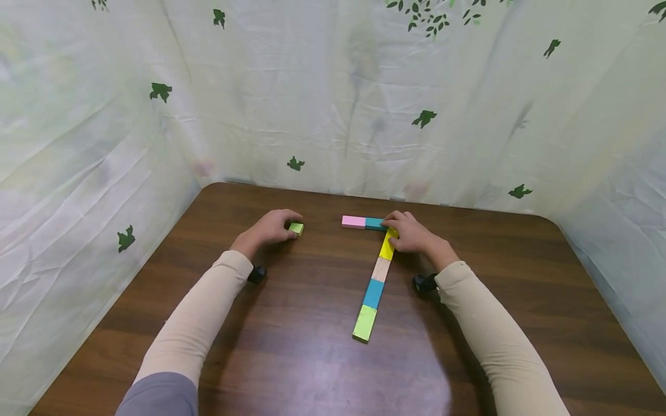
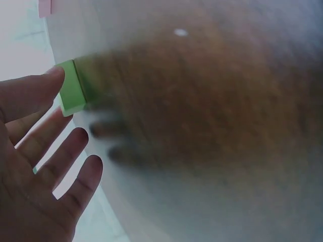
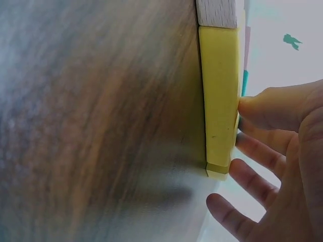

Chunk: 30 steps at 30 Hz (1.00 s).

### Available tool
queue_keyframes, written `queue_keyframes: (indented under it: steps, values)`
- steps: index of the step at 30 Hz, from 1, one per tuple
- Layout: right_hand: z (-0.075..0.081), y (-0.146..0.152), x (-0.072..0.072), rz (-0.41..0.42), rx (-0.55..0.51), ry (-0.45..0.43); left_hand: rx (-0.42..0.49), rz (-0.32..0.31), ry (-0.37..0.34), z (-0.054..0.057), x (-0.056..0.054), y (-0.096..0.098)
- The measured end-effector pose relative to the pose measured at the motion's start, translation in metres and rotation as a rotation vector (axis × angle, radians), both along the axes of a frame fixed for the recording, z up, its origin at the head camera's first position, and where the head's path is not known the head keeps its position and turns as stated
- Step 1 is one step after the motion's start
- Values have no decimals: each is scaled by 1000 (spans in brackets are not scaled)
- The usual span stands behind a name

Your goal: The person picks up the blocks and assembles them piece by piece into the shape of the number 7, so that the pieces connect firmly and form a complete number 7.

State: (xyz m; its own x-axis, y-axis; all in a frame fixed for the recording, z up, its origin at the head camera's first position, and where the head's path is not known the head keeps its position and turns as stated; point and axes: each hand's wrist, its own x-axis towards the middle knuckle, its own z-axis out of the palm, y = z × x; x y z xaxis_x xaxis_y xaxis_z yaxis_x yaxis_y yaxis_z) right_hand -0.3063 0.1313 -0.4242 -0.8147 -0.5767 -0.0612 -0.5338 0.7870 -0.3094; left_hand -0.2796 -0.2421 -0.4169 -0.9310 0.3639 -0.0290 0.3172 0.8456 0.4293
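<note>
My left hand [image 1: 270, 227], left of the middle of the table, pinches a small light green block [image 1: 296, 229] between thumb and fingers. In the left wrist view the thumb lies on one face of that block, with the outer fingers spread apart. To the right, my right hand [image 1: 410, 232] rests on the corner where a yellow block [image 1: 387, 247] meets a teal block [image 1: 374, 223]. Its thumb touches the yellow block and a fingertip lies on the teal one. In the right wrist view its fingers reach over the yellow block's upper edge; the corner is partly hidden.
From the yellow block a row runs toward me: a bare wood block [image 1: 381, 269], a blue block [image 1: 373, 293] and a light green block [image 1: 365, 323]. A pink block [image 1: 353, 222] adjoins the teal one. Behind the brown table [image 1: 291, 346] hangs a leaf-patterned curtain [image 1: 333, 104].
</note>
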Motion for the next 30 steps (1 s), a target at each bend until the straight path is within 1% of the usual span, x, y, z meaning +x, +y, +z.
queue_keyframes:
  steps: [11, 16, 20, 30]
  values:
    - [0, 0, 0, 10, 1, 8, -3, 11, 2, -9, -5, -3]
    - [0, 0, 1, 23, -4, 25, -6, 25, -6, -10, -5, -3]
    - [0, 0, 2, 20, -8, 19, -10, 28, -4, -9, -4, -3]
    - [-2, -1, 1, 2, -11, 12, -12, 27, 35, -7, -3, -1]
